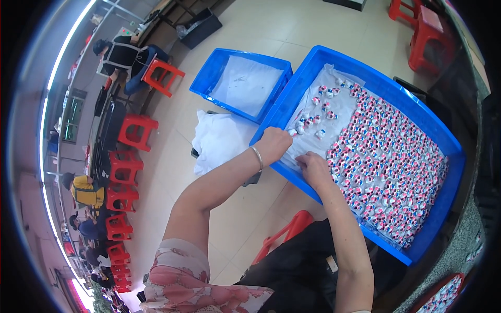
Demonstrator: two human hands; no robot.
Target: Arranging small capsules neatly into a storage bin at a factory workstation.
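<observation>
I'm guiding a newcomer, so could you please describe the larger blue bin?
Against the pale floor, look right of centre. The larger bin lies under the left hand and right hand. Unlike the smaller bin, it holds many small pink, white and blue pieces.

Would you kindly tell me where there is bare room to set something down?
Floor lies bare between the red stools and white cloth, as does a liner patch between loose and packed pieces. The large blue tray is crowded on the right.
</observation>
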